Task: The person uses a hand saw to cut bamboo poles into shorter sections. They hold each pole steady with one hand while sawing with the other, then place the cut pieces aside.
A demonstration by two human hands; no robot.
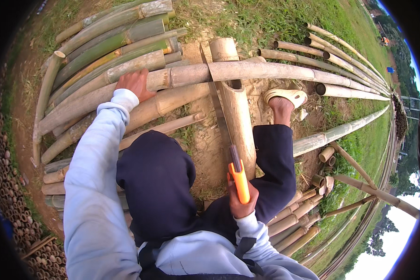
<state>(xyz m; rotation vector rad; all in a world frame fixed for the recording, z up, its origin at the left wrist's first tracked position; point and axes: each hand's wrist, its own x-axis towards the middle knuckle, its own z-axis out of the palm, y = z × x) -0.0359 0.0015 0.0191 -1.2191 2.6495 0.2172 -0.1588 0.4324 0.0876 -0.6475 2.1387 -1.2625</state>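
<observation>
A long bamboo pole (270,70) runs from left to right across the view in front of me. My left hand (135,85) presses down on it left of the middle, fingers curled over its top. My right hand (243,199), low and near my lap, is closed round the orange handle of a handsaw (239,181). The long blade points away from me and lies against the pole, crossing it right of my left hand. Beneath the pole, a thick bamboo log (239,121) lies lengthwise, with sawdust on the ground around it.
Cut bamboo lengths (126,37) are stacked at the left. Several long poles (354,60) fan out at the far right. My sandalled foot (284,98) rests just right of the log. More bamboo pieces (294,219) lie low on the right; cut ends (18,210) fill the left edge.
</observation>
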